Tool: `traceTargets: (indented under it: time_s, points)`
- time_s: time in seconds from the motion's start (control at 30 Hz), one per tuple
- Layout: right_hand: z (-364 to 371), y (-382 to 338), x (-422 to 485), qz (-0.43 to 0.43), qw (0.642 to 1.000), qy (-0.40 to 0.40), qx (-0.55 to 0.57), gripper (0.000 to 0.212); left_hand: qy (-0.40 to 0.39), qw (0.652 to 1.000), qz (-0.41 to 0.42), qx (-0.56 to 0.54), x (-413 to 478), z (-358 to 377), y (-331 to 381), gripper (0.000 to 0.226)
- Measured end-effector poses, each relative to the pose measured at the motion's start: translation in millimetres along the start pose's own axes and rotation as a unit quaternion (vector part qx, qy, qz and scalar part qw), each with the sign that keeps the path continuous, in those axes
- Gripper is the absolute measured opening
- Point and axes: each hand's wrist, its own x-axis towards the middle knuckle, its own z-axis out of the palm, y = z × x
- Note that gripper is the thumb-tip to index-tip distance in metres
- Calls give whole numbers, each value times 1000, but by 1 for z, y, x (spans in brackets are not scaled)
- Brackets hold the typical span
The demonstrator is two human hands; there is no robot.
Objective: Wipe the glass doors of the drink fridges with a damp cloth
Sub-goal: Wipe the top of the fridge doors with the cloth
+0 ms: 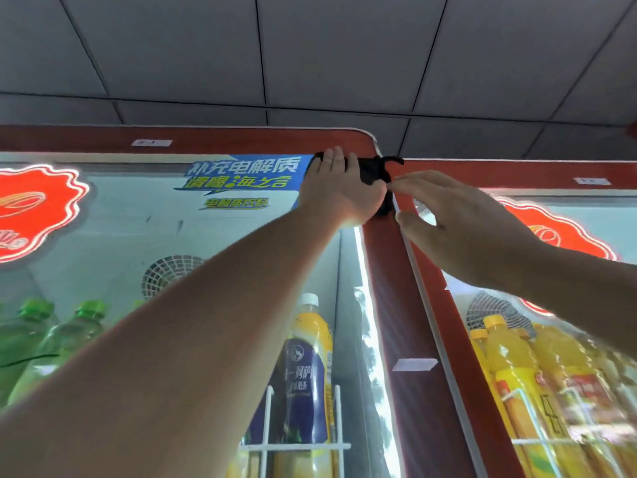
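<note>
**Two hands at the top corner, cloth pressed flat**

Two hands are up at the top right corner of the left fridge door [213, 236]. Your left hand [339, 189] lies palm-down on the dark cloth [374, 174], fingers pressed together and pointing toward 12 o'clock, pinning it where the glass meets the red frame [386, 270]. Your right hand [458, 229] hovers at 3 o'clock of it, fingers loosely curled, thumb and forefinger near the cloth's loose edge — whether they pinch it, you cannot tell.

You look to be at the start of a pass, so the next move likely calls for a firm stroke away from the corner.

Room is tight at 12 and 3 o'clock: the frame's rounded corner and the right fridge door [517, 339] sit close. Toward 9 and 6 o'clock the glass runs open — across the blue sticker [241, 181] and down over the bottles [306, 367].
</note>
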Motion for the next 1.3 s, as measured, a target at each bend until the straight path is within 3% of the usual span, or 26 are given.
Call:
traceTargets:
  time_s: [0.17, 0.37, 0.57, 0.6, 0.67, 0.77, 0.87, 1.0, 1.1, 1.2, 1.23, 1.3]
  points:
    - [11, -14, 6, -7, 999, -15, 43, 46, 6, 999, 32, -12, -31, 6, 2, 74]
    - [22, -33, 14, 56, 985, -20, 165, 46, -39, 997, 68, -13, -55, 1, -2, 70]
    - [41, -53, 21, 91, 991, 21, 99, 38, -53, 991, 125, -13, -68, 0, -25, 66]
    - [43, -61, 22, 114, 987, -17, 114, 39, -50, 991, 119, -32, -72, -2, -31, 67]
    - [54, -63, 28, 85, 994, -60, 32, 49, -52, 992, 101, -49, -84, -9, -50, 70]
    - [66, -63, 39, 142, 986, -69, -46, 57, -55, 996, 62, -45, -109, -24, -87, 75]
    - [73, -68, 44, 135, 984, -50, -107, 56, -40, 999, 3, -35, -130, -37, -123, 78]
    - [74, -67, 56, 131, 980, -90, -119, 60, -57, 996, -72, -5, -156, -42, -162, 77]
    - [77, -62, 76, 146, 973, -132, -124, 72, -73, 991, -110, 11, -168, -45, -189, 79]
    - [80, -62, 97, 160, 969, -126, -138, 103, -84, 987, -133, 18, -176, -49, -213, 81]
    - [81, -62, 101, 170, 969, -118, -137, 105, -85, 987, -138, 15, -177, -50, -220, 82]
    - [86, -65, 104, 184, 967, -108, -141, 83, -89, 985, -147, 4, -181, -53, -236, 88]
